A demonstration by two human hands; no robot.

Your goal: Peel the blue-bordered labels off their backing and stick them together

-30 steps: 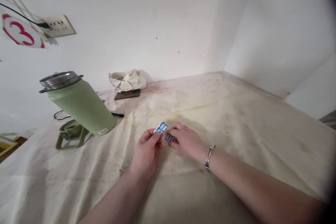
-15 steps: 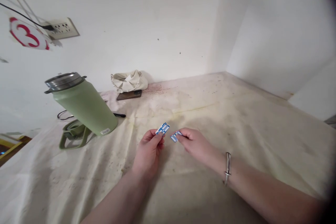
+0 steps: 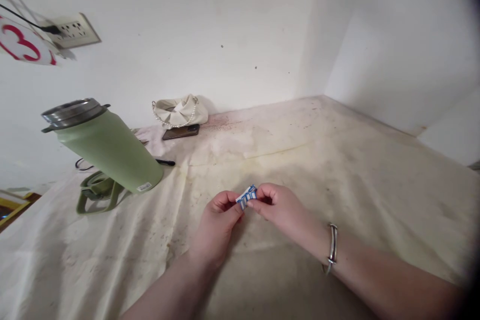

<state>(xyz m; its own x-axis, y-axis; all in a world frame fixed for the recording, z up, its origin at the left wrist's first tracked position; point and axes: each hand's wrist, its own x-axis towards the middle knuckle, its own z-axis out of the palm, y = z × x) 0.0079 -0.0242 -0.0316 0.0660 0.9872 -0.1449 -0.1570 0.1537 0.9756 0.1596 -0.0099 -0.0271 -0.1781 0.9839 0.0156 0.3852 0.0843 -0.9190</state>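
Small pieces of white sticker label sheet with blue borders are held together over the cloth, pinched between my two hands. My left hand grips them from the left with thumb and fingers. From the other side, my right hand pinches their right end, thumb in front. The pieces overlap, so I cannot tell where one ends and the other begins. The fingertips hide part of them. A metal bracelet circles my right wrist.
On a creased pale tablecloth, a green bottle stands uncapped at left, its lid beside it. Behind are a white pearl-strap bag, a phone and a black pen-like item. A socket is on the wall.
The label pieces, apart in separate hands before, are now together. My right hand's piece lies against the left hand's. The view has shifted slightly, moving the bottle and bag leftward.
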